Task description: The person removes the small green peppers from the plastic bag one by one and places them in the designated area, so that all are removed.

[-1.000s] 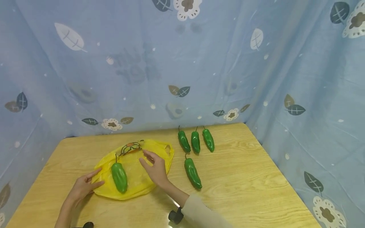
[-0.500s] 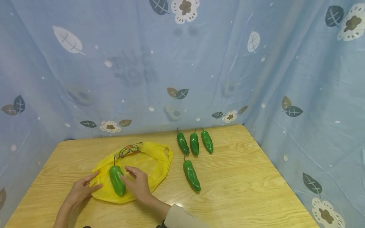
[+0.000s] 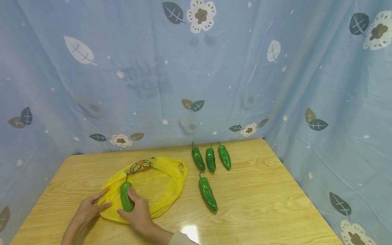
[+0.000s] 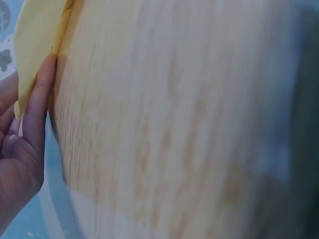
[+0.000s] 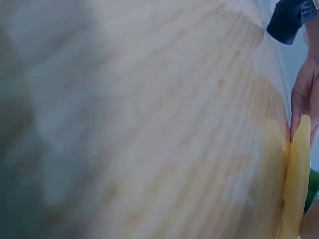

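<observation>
A flattened yellow plastic bag (image 3: pixel 153 206) lies on the table, with a green chili pepper (image 3: pixel 125 192) on its left part. My right hand (image 3: pixel 139 212) grips this pepper near its lower end, fingers on its right side and thumb by the tip. At the bag's left edge, my left hand (image 3: pixel 87 209) holds the plastic, index finger and thumb spread apart. The left wrist view shows the bag's edge (image 4: pixel 40 35) between fingers and thumb of the left hand (image 4: pixel 25 149). Only a sliver of green pepper (image 5: pixel 312 189) appears in the right wrist view.
Three green peppers stand in a row at the back, including a middle pepper (image 3: pixel 210 159). Another pepper (image 3: pixel 208 194) lies in front of them, right of the bag. A blue patterned curtain (image 3: pixel 196 75) surrounds the wooden table (image 3: pixel 260 197).
My right hand has moved left and down from above the bag's middle onto the pepper and taken hold of it. My left hand stays at the bag's left edge.
</observation>
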`<move>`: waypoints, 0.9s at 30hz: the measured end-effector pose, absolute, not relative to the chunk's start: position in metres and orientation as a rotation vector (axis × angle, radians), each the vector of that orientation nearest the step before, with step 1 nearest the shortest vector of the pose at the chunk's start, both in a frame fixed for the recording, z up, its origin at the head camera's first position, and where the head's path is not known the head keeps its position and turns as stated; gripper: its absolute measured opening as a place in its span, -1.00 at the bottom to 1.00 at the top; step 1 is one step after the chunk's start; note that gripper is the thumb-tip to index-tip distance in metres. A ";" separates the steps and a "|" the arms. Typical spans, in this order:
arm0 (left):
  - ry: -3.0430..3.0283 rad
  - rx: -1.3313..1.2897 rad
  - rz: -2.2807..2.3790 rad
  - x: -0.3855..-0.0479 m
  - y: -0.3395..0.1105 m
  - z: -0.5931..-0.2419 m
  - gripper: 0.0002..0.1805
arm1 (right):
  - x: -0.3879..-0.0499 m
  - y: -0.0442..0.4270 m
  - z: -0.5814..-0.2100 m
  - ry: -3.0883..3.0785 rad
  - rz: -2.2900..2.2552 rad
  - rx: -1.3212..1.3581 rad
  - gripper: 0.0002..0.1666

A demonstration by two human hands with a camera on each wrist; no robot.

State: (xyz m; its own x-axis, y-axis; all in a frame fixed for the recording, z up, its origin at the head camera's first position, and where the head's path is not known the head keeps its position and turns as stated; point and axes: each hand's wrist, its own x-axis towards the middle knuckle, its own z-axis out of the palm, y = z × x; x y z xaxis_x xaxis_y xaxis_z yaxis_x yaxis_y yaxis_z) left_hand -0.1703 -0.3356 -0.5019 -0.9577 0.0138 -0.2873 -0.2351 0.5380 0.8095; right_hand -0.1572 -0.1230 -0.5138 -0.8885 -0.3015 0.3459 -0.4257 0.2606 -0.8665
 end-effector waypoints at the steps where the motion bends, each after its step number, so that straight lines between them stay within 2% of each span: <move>1: 2.516 -0.189 1.382 -0.170 -0.336 -0.501 -0.12 | -0.157 -0.124 -0.513 -2.444 1.687 0.681 -0.19; 10: 2.485 -0.196 1.369 -0.175 -0.338 -0.501 -0.06 | -0.159 -0.129 -0.507 -2.588 1.684 0.443 -0.21; 21: 2.516 -0.213 1.366 -0.173 -0.337 -0.500 -0.09 | -0.171 -0.128 -0.502 -2.547 1.829 0.218 -0.53; 27: 2.498 -0.192 1.444 -0.171 -0.336 -0.503 -0.13 | -0.174 -0.122 -0.503 -2.512 1.900 0.109 -0.51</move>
